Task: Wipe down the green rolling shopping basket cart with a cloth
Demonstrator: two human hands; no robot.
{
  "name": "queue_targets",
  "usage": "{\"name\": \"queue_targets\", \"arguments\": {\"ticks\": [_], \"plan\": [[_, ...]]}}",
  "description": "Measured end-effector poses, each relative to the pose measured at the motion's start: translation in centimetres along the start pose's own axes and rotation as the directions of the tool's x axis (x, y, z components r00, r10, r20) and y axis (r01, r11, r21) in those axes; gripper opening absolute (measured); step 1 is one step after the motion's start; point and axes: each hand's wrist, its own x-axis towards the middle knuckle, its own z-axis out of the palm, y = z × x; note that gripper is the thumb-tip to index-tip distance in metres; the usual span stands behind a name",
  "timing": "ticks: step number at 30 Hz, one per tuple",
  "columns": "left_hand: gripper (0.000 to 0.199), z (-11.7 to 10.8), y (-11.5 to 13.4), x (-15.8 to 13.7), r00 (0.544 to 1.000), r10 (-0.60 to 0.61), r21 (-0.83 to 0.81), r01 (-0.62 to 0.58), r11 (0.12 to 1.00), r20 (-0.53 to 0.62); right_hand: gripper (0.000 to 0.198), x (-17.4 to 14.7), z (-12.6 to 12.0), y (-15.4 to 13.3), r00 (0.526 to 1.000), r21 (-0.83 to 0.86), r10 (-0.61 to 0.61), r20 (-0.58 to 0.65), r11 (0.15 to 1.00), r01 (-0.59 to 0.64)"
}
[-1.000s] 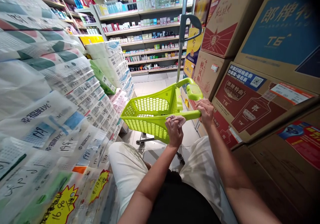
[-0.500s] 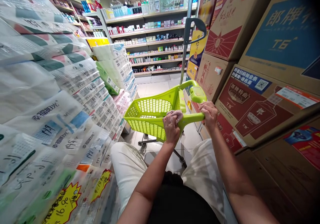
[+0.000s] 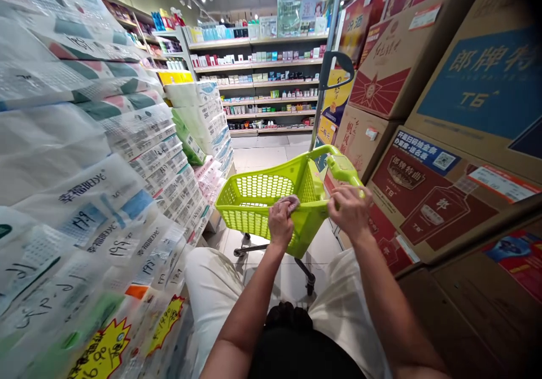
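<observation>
A lime-green shopping cart with a perforated basket stands right before my knees. My left hand is closed on a bunched, pinkish-grey cloth and presses it to the near rim of the basket. On the right, my right hand has its fingers curled over the near part of the cart's green handle. Part of that handle is hidden beneath the hand. The basket's visible inside shows only its own green walls and floor.
Plastic-wrapped tissue packs with handwritten prices are piled close on the left. Stacked cartons line the right side. A metal pole with a dark grip rises behind the cart. Shelves of small boxes and bottles stand across the tiled aisle.
My left hand has slid a little left along the rim with the cloth. My right hand has shifted slightly left and down on the handle. The view has tilted up a bit.
</observation>
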Motion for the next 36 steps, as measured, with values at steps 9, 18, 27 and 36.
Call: {"name": "queue_targets", "arguments": {"ticks": [9,18,27,36], "plan": [[0.040,-0.4,-1.2,1.2,0.999,-0.036,-0.031,0.037,0.999,0.022,0.028,-0.9,2.5,-4.9,0.981,-0.134,-0.019,0.191,0.990,0.045],[0.043,-2.2,-3.9,1.5,0.998,0.015,-0.020,-0.014,1.000,0.062,0.025,-1.3,3.4,-5.8,0.973,-0.147,-0.048,0.227,0.986,0.083],[0.038,-4.7,-7.6,2.6,0.998,-0.026,0.037,0.023,0.999,0.063,0.024,-1.2,6.2,-9.8,0.943,-0.095,-0.126,0.308,0.982,0.163],[0.038,-7.3,-11.1,3.2,0.996,-0.069,0.074,0.065,0.995,0.060,0.029,-1.4,8.9,-12.8,0.911,-0.047,-0.143,0.387,0.984,0.174]]}}
